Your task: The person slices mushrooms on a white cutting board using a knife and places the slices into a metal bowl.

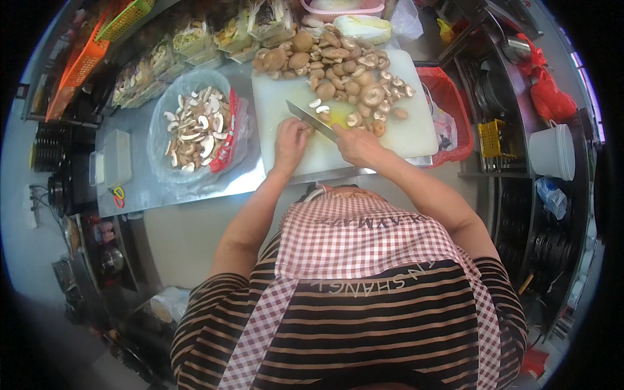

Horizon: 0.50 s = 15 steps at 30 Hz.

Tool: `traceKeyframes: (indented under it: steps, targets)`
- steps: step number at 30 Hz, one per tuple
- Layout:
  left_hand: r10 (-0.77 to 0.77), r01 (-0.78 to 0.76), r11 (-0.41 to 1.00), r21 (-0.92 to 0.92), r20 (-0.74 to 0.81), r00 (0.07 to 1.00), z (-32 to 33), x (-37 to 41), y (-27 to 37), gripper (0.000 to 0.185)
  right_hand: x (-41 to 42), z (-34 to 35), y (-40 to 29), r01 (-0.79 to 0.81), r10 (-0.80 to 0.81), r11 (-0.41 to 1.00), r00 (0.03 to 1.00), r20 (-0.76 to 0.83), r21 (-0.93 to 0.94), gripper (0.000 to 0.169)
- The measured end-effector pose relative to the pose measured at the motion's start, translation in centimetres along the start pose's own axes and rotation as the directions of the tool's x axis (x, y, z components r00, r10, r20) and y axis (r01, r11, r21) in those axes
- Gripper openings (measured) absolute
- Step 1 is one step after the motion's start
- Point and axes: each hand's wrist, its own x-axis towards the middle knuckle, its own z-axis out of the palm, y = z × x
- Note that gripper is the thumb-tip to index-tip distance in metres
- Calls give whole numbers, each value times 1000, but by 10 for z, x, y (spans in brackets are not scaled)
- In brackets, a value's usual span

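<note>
A cleaver-like kitchen knife [311,120] is gripped in my right hand [360,146], its blade slanting up and left over a white cutting board [275,105]. Beside the blade, my left hand [290,140] has its fingers bent together; whether something small is pinched there is hidden. Pale mushroom slices [319,106] lie just beyond the blade. Whole brown shiitake mushrooms [336,73] are heaped across the far and right side of the board. To the left, sliced mushrooms [197,129] fill a container lined with a clear plastic bag [163,114].
Clear tubs of vegetables [190,41] line the back left. A napa cabbage [363,29] lies behind the mushrooms. A red-lined bin [460,117] stands right of the board. Scissors [118,196] and a plastic box [118,156] rest on the steel table [146,192].
</note>
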Motion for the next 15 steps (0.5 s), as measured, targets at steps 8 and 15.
traceKeyframes:
  steps: [8,15]
  targets:
    - [22,-23,1000,14,21,1000,-1,-3,-6,20,0,-26,-15,17,-12,993,999,51,-117,40]
    - [-7,6,997,-75,-18,1000,10,0,0,19,14,25,18,19,-19,1000,999,-34,9,46]
